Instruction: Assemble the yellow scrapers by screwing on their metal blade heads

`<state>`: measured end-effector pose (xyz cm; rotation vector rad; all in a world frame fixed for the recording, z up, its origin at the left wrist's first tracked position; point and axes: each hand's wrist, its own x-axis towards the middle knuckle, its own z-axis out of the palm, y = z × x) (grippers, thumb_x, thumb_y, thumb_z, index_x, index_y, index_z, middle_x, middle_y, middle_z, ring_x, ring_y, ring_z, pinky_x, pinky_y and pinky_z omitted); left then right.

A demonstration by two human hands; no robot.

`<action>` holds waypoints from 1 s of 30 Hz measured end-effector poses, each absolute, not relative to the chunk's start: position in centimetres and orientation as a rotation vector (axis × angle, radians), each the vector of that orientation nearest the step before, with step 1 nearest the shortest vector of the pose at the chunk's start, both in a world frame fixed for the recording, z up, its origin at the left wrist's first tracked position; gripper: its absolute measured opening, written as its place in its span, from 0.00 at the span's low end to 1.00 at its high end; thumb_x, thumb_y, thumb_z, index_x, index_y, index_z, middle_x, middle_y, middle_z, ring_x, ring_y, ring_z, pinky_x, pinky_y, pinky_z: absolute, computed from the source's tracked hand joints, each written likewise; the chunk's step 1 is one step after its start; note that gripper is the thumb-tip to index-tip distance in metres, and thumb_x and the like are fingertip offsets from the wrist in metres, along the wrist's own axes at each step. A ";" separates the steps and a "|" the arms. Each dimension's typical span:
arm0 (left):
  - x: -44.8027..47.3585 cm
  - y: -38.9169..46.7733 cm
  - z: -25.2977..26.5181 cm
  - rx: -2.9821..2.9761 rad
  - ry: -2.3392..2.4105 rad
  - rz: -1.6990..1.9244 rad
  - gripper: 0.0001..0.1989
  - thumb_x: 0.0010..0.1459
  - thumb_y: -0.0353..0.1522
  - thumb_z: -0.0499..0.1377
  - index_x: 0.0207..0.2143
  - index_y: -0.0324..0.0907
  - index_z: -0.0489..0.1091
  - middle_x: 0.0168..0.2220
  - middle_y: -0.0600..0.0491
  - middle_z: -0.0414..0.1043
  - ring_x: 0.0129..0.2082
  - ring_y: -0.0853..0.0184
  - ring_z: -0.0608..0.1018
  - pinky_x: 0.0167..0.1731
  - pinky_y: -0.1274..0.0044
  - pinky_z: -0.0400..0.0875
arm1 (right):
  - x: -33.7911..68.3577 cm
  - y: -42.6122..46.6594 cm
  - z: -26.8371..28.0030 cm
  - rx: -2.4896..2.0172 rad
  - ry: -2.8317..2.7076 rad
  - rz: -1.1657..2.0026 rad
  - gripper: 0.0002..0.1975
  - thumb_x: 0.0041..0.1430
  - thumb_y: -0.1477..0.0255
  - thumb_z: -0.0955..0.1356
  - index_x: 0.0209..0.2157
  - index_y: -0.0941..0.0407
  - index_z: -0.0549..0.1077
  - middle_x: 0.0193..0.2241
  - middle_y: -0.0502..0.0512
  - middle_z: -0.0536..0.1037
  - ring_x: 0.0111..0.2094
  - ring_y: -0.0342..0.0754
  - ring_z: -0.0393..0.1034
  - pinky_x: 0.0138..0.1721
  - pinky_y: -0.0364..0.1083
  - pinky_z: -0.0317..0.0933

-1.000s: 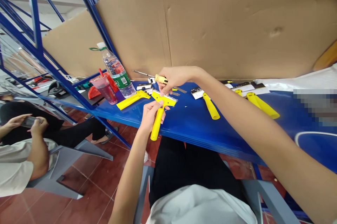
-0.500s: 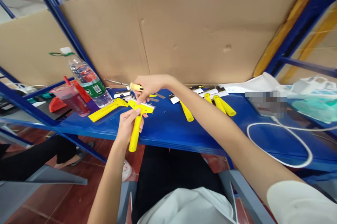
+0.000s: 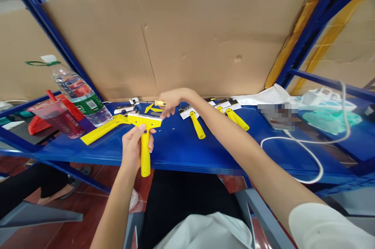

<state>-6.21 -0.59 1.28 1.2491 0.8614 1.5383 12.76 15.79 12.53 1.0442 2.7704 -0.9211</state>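
Note:
My left hand (image 3: 133, 145) is closed round a yellow T-shaped scraper (image 3: 145, 151), holding it near the table's front edge with its head up and its handle pointing down at me. The thumb presses just below the head. Beyond and to the right of the head is my right hand (image 3: 171, 100), with a yellow-handled screwdriver (image 3: 159, 103) tucked in it. Its fingertips point down towards the tabletop, and whether they pinch anything small is unclear. Tiny screws (image 3: 173, 128) lie on the blue table nearby. Another yellow scraper handle (image 3: 101, 130) rests to the left.
Several yellow-handled scrapers (image 3: 197, 126) with white-and-black blade covers lie right of centre. A water bottle (image 3: 88, 100) and a red drink cup (image 3: 60, 118) stand at left. To the right are a phone (image 3: 277, 116) and its white cable (image 3: 315, 171). Cardboard (image 3: 205, 38) walls the back.
My right hand has left the scraper's head and moved off to its right, still with the screwdriver. My left hand keeps hold of the scraper. The whole view has shifted slightly.

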 end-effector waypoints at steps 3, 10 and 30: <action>-4.7 -1.4 1.6 1.257 0.852 1.504 0.20 0.67 0.46 0.66 0.35 0.36 0.80 0.18 0.53 0.70 0.14 0.69 0.70 0.15 0.79 0.63 | 12.8 17.1 10.4 1.060 2.541 -0.865 0.29 0.36 0.63 0.88 0.30 0.59 0.73 0.31 0.50 0.82 0.38 0.51 0.82 0.37 0.45 0.74; -3.9 -2.6 1.6 1.255 0.886 1.414 0.21 0.69 0.46 0.64 0.35 0.36 0.80 0.18 0.52 0.70 0.15 0.69 0.70 0.16 0.79 0.64 | 11.9 18.0 8.1 1.027 2.453 -0.792 0.24 0.41 0.70 0.86 0.32 0.58 0.73 0.30 0.46 0.79 0.35 0.50 0.81 0.36 0.44 0.72; -3.3 -2.1 1.2 0.988 1.132 1.285 0.18 0.66 0.46 0.67 0.36 0.40 0.81 0.21 0.51 0.72 0.17 0.68 0.70 0.17 0.78 0.65 | 11.0 16.8 7.5 0.973 2.517 -0.875 0.11 0.51 0.78 0.78 0.32 0.58 0.74 0.27 0.50 0.81 0.30 0.50 0.81 0.24 0.42 0.67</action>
